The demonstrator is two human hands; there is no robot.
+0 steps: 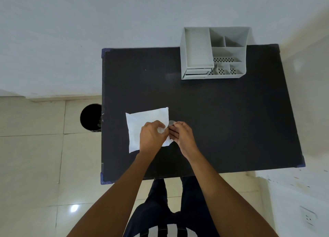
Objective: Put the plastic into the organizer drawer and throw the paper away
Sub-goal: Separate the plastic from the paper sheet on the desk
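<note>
The left hand (pixel 152 136) pinched the paper (pixel 142 125); the right hand (pixel 179 135) seemingly gripped the small plastic (pixel 171 123) — a hurried pull risked tearing paper or dropping plastic.

Bare black surface (pixel 222 121) lies open between centre frame and the organizer (pixel 214 52) at upper right (bin (pixel 91 117) at left edge).

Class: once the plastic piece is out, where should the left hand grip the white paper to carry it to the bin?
Grip the white paper at its free left edge, coming from the left, the side where the black bin stands. It lies flat, so pinch that edge up.
</note>
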